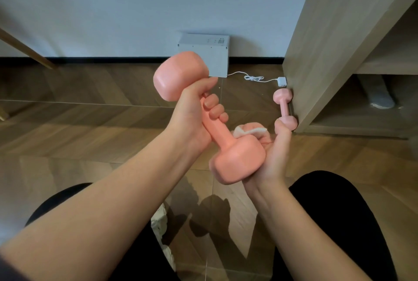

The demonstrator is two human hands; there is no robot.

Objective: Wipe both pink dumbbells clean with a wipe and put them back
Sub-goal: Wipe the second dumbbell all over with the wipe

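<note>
My left hand [199, 108] grips the handle of a pink dumbbell [178, 77], held tilted in the air with one head up at the left and the other head [239, 163] down near me. My right hand [271, 156] cups that lower head, with a white wipe [248, 131] bunched between its fingers and the dumbbell. Part of the wipe is hidden behind the head. A second pink dumbbell [284, 108] lies on the wooden floor against the foot of a wooden cabinet, just beyond my right thumb.
A white box [210, 54] stands against the wall, with a white cable and small plug [281, 81] trailing right. The wooden cabinet [334, 43] fills the right side; a grey object lies under it. My dark-clad knees frame the bottom. A wooden leg [27, 51] slants at left.
</note>
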